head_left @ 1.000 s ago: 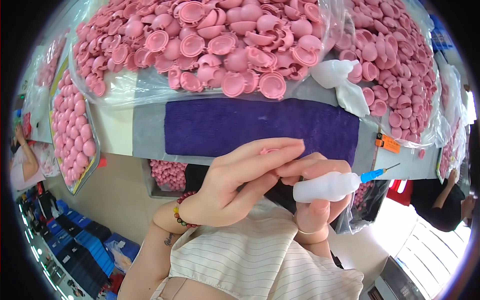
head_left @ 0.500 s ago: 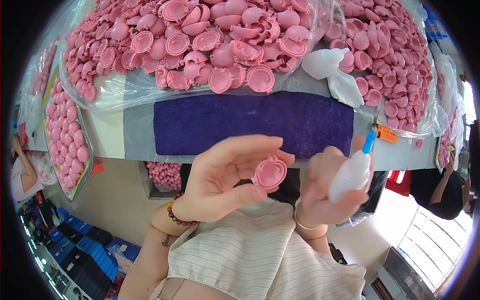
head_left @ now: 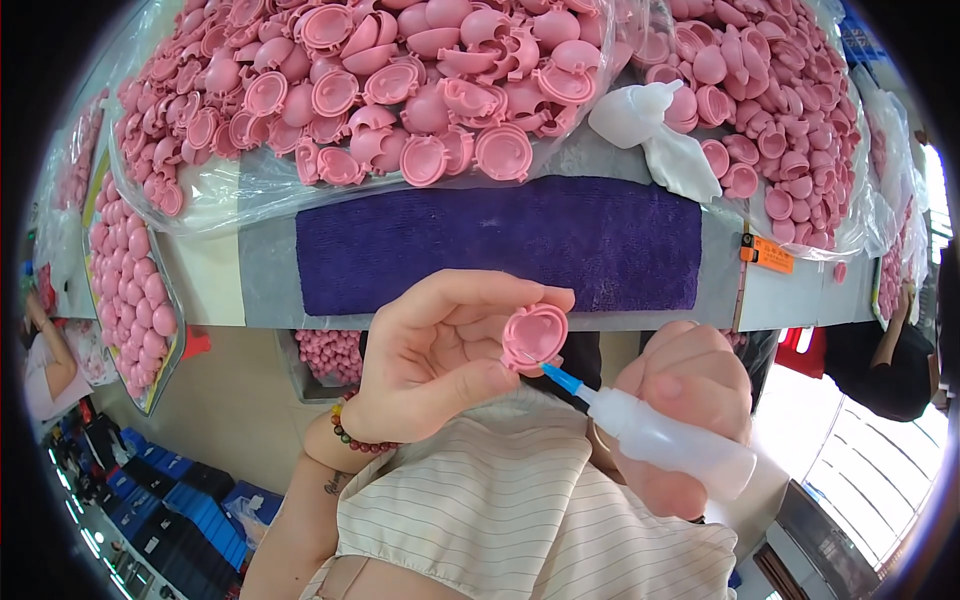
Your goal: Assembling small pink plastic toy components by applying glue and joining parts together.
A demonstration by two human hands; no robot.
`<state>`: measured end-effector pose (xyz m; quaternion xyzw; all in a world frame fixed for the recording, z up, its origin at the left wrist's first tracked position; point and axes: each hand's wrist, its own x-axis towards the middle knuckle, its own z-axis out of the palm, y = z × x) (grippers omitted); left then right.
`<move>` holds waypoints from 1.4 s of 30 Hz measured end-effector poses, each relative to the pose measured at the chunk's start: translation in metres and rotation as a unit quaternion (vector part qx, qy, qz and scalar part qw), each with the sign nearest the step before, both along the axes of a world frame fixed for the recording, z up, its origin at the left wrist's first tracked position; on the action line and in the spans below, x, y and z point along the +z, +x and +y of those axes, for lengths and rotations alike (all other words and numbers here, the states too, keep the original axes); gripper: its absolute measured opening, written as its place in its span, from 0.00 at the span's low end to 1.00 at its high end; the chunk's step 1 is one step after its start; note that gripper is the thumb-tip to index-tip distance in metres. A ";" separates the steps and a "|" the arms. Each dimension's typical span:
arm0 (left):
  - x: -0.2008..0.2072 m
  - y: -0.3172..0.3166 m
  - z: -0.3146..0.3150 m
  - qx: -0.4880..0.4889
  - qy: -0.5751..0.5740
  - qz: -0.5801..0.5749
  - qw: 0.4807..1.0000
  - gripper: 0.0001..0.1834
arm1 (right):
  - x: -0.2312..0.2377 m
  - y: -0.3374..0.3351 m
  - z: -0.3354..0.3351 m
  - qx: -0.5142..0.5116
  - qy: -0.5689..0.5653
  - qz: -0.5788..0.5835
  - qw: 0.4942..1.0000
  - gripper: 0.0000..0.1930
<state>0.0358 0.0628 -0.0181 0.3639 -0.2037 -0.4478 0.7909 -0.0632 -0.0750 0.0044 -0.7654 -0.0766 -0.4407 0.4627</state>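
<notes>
Between its thumb and fingertips, my left hand [head_left: 430, 355] grips a small round pink plastic half-shell [head_left: 535, 335], its hollow side facing up toward me. My right hand [head_left: 690, 400] is wrapped round a translucent squeeze bottle [head_left: 675, 440] with a blue needle tip [head_left: 563, 379]. That tip points left and meets the lower rim of the half-shell. Both hands are in front of the table edge, just nearer than a purple towel [head_left: 500, 245] lying on the tabletop.
Pink shell parts are heaped on clear plastic sheeting [head_left: 270, 190] across the back. Another white bottle [head_left: 632, 115] with a white cloth [head_left: 682, 165] lies at the heap's edge. A tray of pink balls [head_left: 130, 290] stands left; an orange tag [head_left: 768, 254] lies right. Other people work at both sides.
My right hand has turned the bottle from tip-up to pointing left and brought its tip to the half-shell. My left hand has tilted the half-shell and raised it slightly.
</notes>
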 end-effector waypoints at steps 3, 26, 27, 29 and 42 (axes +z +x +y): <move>-0.002 0.000 0.000 -0.003 -0.005 -0.003 1.000 0.23 | 0.001 0.000 -0.001 0.000 -0.015 0.012 1.000 0.34; 0.001 0.003 0.001 -0.008 0.007 -0.012 1.000 0.25 | -0.009 0.004 0.000 -0.062 0.034 -0.064 0.995 0.28; 0.001 0.003 0.002 -0.005 0.011 -0.021 1.000 0.25 | -0.008 0.005 0.001 -0.069 0.034 -0.057 0.995 0.28; 0.002 0.002 0.003 -0.002 0.015 -0.029 0.999 0.25 | -0.010 0.007 0.002 -0.076 0.034 -0.071 0.994 0.28; -0.008 0.003 0.007 0.049 -0.001 -0.090 0.995 0.22 | -0.011 -0.002 0.009 -0.018 0.034 -0.014 0.999 0.30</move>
